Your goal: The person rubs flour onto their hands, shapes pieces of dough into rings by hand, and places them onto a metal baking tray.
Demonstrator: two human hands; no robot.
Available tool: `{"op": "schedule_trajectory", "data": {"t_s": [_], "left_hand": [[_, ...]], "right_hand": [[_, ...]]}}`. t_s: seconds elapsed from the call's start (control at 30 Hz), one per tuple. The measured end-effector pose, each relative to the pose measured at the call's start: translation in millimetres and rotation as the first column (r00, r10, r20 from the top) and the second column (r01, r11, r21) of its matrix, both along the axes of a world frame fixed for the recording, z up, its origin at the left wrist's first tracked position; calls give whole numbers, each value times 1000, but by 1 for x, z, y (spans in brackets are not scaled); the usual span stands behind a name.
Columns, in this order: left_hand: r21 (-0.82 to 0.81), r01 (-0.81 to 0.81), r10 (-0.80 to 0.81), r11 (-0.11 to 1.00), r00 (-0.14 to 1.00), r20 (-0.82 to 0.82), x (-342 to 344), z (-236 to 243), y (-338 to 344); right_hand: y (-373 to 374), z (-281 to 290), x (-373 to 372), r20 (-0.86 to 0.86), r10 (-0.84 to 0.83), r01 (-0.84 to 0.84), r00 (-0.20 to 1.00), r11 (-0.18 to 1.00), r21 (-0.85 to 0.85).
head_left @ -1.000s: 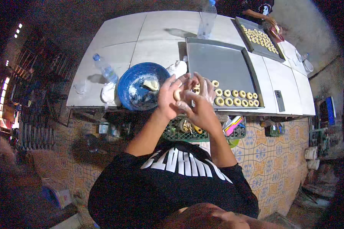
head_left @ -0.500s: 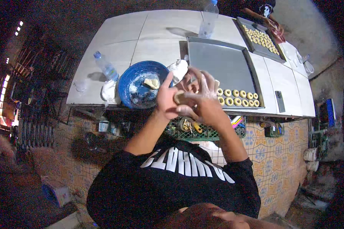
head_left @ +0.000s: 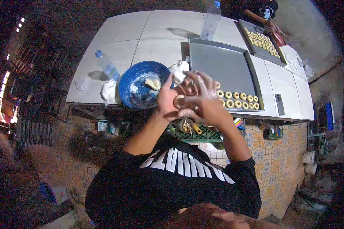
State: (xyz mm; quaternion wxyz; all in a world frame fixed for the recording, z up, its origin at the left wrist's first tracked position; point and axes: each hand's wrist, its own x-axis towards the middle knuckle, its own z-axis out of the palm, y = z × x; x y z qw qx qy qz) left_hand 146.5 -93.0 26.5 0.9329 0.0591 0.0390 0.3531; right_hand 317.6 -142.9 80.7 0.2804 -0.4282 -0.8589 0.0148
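My left hand (head_left: 166, 100) lies palm up in front of the table, a small round piece of pale dough (head_left: 178, 101) on its palm. Above it is my floury right hand (head_left: 207, 102), fingers spread and bent, one fingertip against the dough. Just left of my hands stands a blue bowl (head_left: 124, 89) dusted with white flour, a lump of dough (head_left: 153, 84) in it. To their right lies a large metal tray (head_left: 223, 63), with rows of dough rings (head_left: 237, 103) along its near edge. My right hand covers part of those rows.
White bundles (head_left: 178, 71) (head_left: 109, 91) flank the bowl. Plastic bottles (head_left: 107, 66) (head_left: 211, 23) stand behind. A phone (head_left: 279, 104) lies on the table (head_left: 168, 23) at right. Farther back, a person's hands (head_left: 273, 27) are near another tray (head_left: 282, 60) of rings. Below sits a green crate (head_left: 214, 134).
My right hand's fingers have shifted slightly over my left palm. The dough piece stays on that palm, and the view has moved a little.
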Motion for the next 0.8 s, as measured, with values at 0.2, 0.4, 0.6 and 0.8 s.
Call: {"op": "schedule_trajectory", "data": {"t_s": [0.2,0.4,0.6,0.8], "left_hand": [[48,35,-43,998,983,178,1,-6,3],[-40,-14,14,999,1000,-13,0,-5,1],[21,-27,25,999,995,96,0,-5,0],[55,-41,35,998,994,99,-4,-8,0]], "right_hand": [[0,2,2,21,28,-29,999,999,46],[1,4,2,-31,18,-20,999,999,-41],[0,-1,0,-10,13,-14,1000,997,-79],[3,-5,-4,-75,53,-56,996,997,-50]]}}
